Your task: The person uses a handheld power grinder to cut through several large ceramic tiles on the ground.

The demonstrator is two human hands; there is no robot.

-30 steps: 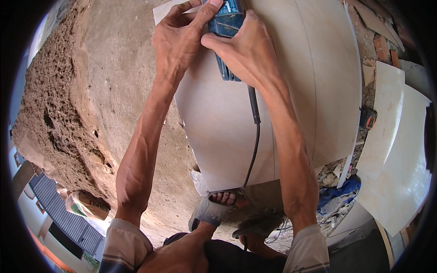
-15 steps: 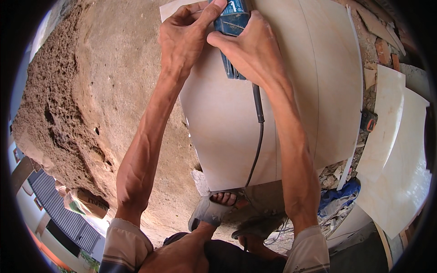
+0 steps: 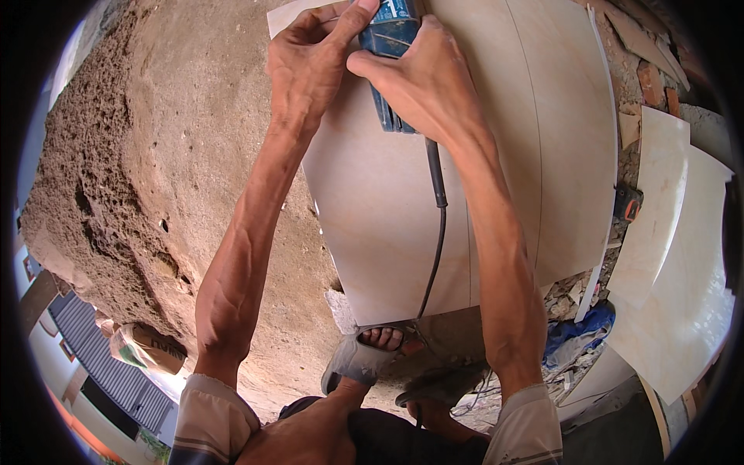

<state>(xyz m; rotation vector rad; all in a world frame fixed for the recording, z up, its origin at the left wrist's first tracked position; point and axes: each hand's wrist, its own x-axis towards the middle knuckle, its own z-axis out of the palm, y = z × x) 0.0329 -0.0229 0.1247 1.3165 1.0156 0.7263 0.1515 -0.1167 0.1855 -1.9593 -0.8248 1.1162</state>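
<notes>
Head camera: a large cream slab (image 3: 380,240) lies under both hands, and a blue power tool (image 3: 387,35) is over the slab's far part, its front end cut off by the upper edge of the view. The right hand (image 3: 426,74) wraps the tool's body above the slab, thumb across the near side, the other fingers mostly hidden behind it. Over the slab's far left edge is the left hand (image 3: 306,66), thumb against the tool, fingers curled in; whether these grip it I cannot tell. A black cord (image 3: 436,256) runs from the tool to the slab's near edge, near a sandalled foot (image 3: 361,358). Right of the slab lie a black-and-orange object (image 3: 628,203), smaller cream pieces (image 3: 674,298) and a crumpled blue bundle (image 3: 580,335); left of it spreads rough sandy ground (image 3: 201,124)
</notes>
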